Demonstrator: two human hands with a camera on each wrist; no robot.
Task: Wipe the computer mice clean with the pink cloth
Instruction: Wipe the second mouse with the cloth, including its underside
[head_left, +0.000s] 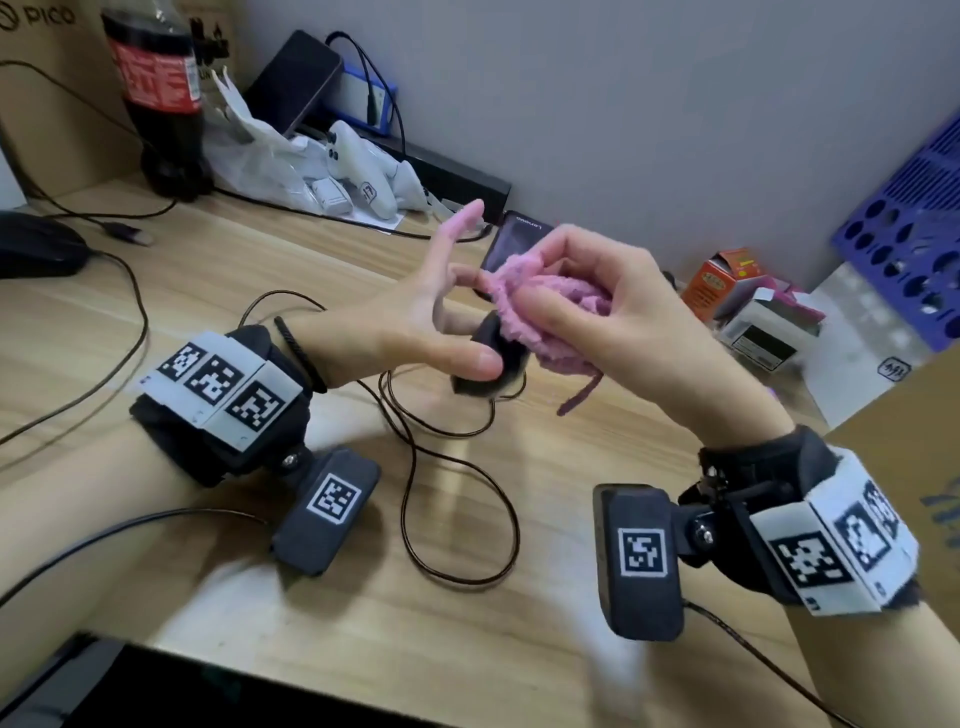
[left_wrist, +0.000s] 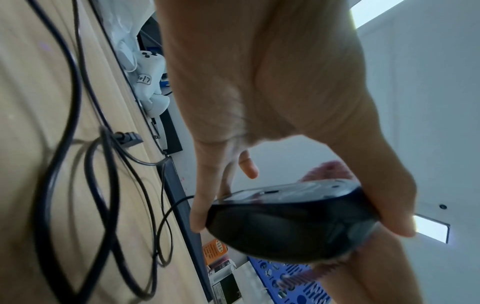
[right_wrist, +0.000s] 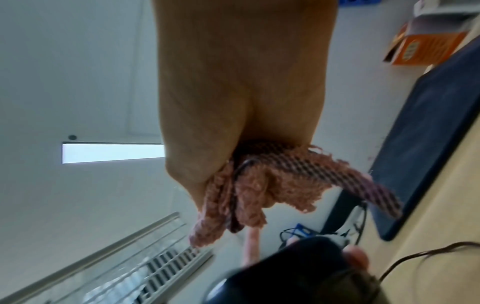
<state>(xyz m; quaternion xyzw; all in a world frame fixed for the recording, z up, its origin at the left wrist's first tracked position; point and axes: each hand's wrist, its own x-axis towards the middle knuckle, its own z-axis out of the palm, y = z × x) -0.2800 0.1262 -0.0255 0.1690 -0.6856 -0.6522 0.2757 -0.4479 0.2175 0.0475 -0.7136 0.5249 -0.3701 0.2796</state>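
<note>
Risk first: you hold the black mouse (head_left: 491, 358) in the air by its edges only; a hard push from the cloth could twist it out of that light pinch and drop it onto the surface (head_left: 260, 291). Its cable (head_left: 457, 499) lies in loose loops at 6 o'clock of the mouse; a snag there would tug the mouse as you turn it. A strip of the pink cloth (head_left: 540, 312) hangs loose below your fist; it may drag without cleaning, or catch on the cable.

Left hand (head_left: 415, 322): thumb and one finger pinch the mouse from opposite sides, seen best in the left wrist view, mouse (left_wrist: 288, 222) tilted; the other fingers are spread straight and touch nothing.

Right hand (head_left: 613, 317): fingers and thumb curled tight round the bunched cloth, pressed against the mouse at its 2 o'clock side; contact looks real but the frame is blurred there.

Second mouse (head_left: 36, 249) sits on the surface at 9 o'clock, well apart from both hands; probably still to be wiped.
</note>
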